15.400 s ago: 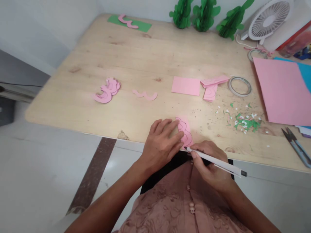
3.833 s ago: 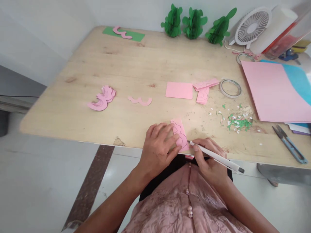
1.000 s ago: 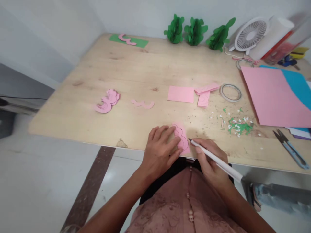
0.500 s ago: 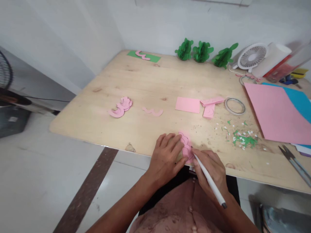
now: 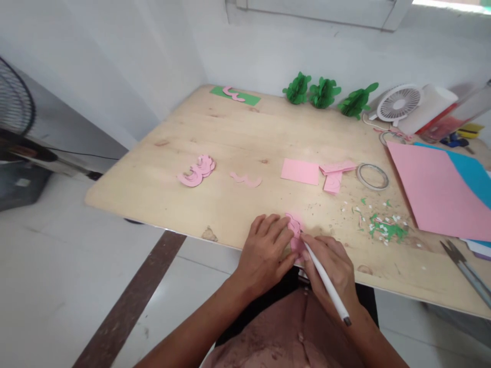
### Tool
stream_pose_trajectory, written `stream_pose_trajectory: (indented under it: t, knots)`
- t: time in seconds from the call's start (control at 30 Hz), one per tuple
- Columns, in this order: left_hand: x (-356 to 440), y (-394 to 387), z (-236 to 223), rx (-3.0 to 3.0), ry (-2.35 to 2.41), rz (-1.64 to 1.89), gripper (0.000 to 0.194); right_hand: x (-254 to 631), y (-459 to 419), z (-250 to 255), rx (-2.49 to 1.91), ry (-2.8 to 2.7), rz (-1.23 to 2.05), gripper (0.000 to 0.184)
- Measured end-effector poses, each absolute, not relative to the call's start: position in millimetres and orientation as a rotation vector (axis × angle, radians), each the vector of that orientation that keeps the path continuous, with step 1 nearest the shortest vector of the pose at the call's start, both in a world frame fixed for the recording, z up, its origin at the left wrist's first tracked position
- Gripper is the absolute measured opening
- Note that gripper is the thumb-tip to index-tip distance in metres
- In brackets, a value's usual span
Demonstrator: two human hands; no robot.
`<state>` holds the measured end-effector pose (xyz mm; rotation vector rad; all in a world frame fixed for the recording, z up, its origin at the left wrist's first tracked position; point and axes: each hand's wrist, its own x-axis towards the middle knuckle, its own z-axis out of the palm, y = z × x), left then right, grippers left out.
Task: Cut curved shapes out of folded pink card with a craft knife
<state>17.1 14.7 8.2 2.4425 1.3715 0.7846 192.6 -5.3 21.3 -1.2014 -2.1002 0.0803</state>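
Observation:
At the table's front edge lies a small pink paper piece [image 5: 296, 244] with dark wavy lines drawn on it. My left hand [image 5: 264, 251] rests flat across its left side, fingers stretched out, covering part of it. A white pen [image 5: 329, 282] with a dark end is gripped in my right hand [image 5: 334, 260]. Its tip meets the right part of the paper, though my fingers partly hide the contact. Beyond my hands are a pink rectangle [image 5: 299, 171], folded pink paper [image 5: 333, 181] and a single wavy pink cutout [image 5: 247, 180].
To the left sits a pile of pink cutouts [image 5: 195, 173]. Green paper shapes [image 5: 297, 89] stand along the wall near a small white fan [image 5: 399, 104]. On the right are a tape roll [image 5: 372, 177], green and white scraps [image 5: 387, 230], large pink sheet [image 5: 437, 189] and scissors [image 5: 466, 268].
The pen tip has shifted slightly up along the pink paper, with my right hand moving along. My left hand still holds its place on the paper. The camera view has tilted up a little.

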Motion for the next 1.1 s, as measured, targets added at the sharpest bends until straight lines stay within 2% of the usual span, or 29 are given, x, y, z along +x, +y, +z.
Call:
stream_pose_trajectory:
  t: [0.47,0.7,1.1]
  knots:
    - [11,18,15,2.488,1.308,0.699,0.026,195,-5,12,-1.216,-2.134,0.005,0.035]
    - [-8,29,20,2.598,1.15,0.523,0.036,194,-5,12,-1.22,-2.118,0.003,0.033]
    - [-26,45,27,2.741,0.97,0.405,0.042,194,-5,14,-1.224,-2.115,0.005,0.035]
